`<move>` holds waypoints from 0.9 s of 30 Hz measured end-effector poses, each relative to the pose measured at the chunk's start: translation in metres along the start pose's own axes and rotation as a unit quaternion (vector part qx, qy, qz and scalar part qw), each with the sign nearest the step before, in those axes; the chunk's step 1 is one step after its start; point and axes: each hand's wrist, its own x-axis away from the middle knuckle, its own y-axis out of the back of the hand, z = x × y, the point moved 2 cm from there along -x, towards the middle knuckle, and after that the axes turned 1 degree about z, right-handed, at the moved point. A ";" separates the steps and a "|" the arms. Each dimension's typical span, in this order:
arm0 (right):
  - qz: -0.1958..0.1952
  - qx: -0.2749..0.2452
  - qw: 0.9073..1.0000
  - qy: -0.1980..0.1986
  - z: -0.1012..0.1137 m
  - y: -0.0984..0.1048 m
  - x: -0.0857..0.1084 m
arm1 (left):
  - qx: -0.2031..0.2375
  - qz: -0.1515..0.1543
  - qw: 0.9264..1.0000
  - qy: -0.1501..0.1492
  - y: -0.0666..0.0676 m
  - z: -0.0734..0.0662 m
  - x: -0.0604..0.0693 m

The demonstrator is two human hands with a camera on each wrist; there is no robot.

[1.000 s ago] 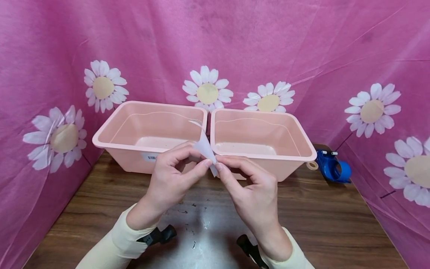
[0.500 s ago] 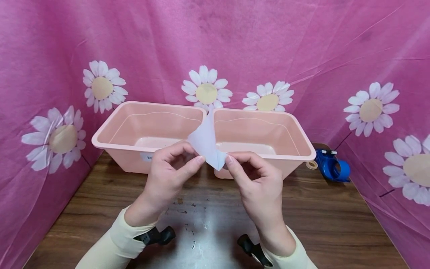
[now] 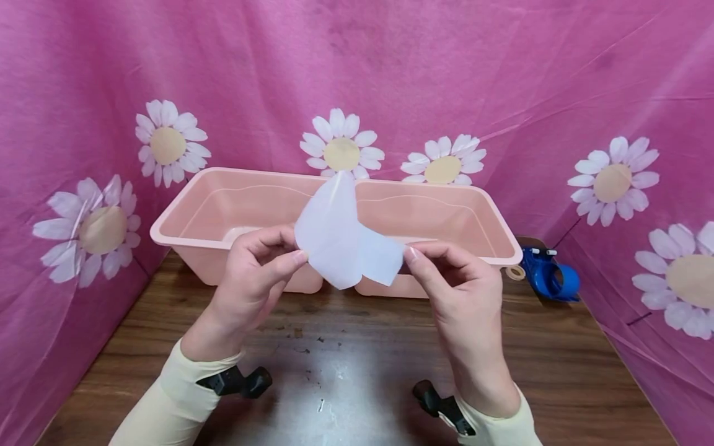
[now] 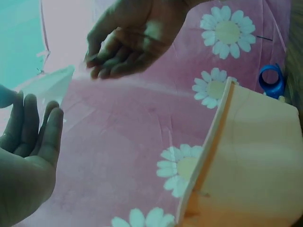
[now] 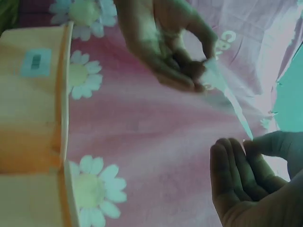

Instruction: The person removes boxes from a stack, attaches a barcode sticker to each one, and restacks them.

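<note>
Room was left on the worktop (image 3: 558, 365) between its side edges, before the pink bins (image 3: 201, 263); above, white paper (image 3: 331, 238) was pinched on opposite sides by left hand (image 3: 245, 285) and right hand (image 3: 468, 310).

**Item Count in Your Views**

You have one left hand (image 3: 245, 279) and one right hand (image 3: 468, 303). Count one white sheet (image 3: 331, 238), two pink rectangular bins (image 3: 198, 263), one blue tape dispenser (image 3: 543, 272) and one tan ring (image 3: 515, 272). You wear two cream sleeves (image 3: 173, 396) and two black wrist cameras (image 3: 256, 382). Your right wrist view shows one barcode label (image 5: 35, 62). Your head view shows six printed daisies (image 3: 341, 153).
</note>
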 end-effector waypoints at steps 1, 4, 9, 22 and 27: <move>0.004 0.007 1.000 -0.004 0.001 0.004 -0.001 | 0.002 0.006 1.000 0.004 0.003 0.000 0.001; 0.013 0.032 0.999 -0.012 0.001 0.017 -0.002 | 0.003 0.025 1.000 0.019 0.013 0.001 0.003; 0.023 0.086 0.996 -0.026 0.000 0.039 -0.002 | -0.003 0.044 0.997 0.059 0.028 0.006 0.009; -0.011 0.162 0.985 -0.050 -0.015 0.095 0.001 | -0.184 0.062 0.954 0.229 0.040 0.050 0.036; -0.018 0.188 0.980 -0.055 -0.021 0.105 0.004 | -0.195 0.112 0.905 0.361 0.027 0.092 0.058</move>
